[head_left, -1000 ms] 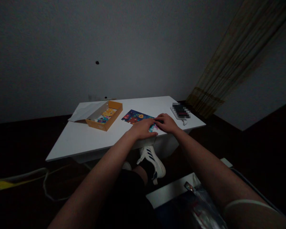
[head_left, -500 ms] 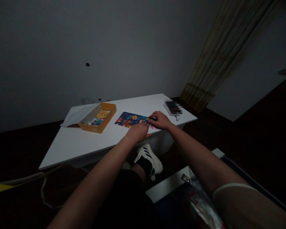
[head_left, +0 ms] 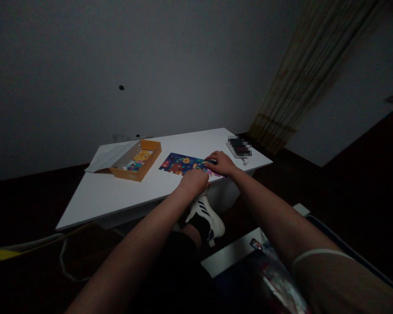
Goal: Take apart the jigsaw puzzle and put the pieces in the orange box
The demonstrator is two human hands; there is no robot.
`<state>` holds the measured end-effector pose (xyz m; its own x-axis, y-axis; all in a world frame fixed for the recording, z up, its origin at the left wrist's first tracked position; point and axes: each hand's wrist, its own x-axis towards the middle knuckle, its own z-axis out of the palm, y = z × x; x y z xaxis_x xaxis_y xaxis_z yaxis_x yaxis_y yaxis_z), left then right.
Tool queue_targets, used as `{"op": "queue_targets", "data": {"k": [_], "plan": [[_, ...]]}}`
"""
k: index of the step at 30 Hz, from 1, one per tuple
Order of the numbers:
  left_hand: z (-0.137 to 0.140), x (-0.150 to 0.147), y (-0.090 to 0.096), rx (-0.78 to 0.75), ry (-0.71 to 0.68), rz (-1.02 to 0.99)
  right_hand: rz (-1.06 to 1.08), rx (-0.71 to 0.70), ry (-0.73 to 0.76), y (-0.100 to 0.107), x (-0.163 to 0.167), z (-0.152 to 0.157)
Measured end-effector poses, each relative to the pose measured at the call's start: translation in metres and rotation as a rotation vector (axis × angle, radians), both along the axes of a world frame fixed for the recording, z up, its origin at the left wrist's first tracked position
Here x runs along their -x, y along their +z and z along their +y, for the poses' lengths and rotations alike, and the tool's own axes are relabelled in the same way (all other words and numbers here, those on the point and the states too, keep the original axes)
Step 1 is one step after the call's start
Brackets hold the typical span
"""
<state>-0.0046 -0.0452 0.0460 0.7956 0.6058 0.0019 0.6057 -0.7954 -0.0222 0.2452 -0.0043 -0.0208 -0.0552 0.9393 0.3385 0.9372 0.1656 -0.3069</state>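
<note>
A partly assembled jigsaw puzzle [head_left: 177, 166] with a dark blue, colourful picture lies near the front edge of the white table. My left hand [head_left: 195, 181] is closed at the puzzle's near edge, its fingers curled under and mostly hidden. Whatever it may hold cannot be seen. On the right part of the puzzle rests my right hand [head_left: 222, 164], fingers reaching left over the picture with a dark gap beneath them. To the left stands an open orange box [head_left: 129, 174] holding loose, colourful jigsaw pieces [head_left: 138, 161].
A white sheet [head_left: 109, 156] leans against the box's left side. A blurred-out dark item [head_left: 239, 147] sits at the table's [head_left: 101, 198] right end with a white cable. Below the front edge is my white shoe [head_left: 207, 218]. A bag [head_left: 265, 274] stands lower right.
My left hand has shifted slightly right and toward me, and its fingers are more curled. The right hand stays on the puzzle. The whole view has moved very slightly.
</note>
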Motion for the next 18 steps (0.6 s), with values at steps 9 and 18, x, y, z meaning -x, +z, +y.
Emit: {"op": "queue_targets", "data": {"k": [9, 18], "plan": [[0.003, 0.0, 0.01, -0.033, -0.049, 0.029, -0.008, 0.003, 0.051, -0.004, -0.006, 0.002], [0.02, 0.008, 0.01, 0.039, -0.101, -0.025, 0.018, -0.007, 0.036, -0.004, -0.004, 0.002]]}}
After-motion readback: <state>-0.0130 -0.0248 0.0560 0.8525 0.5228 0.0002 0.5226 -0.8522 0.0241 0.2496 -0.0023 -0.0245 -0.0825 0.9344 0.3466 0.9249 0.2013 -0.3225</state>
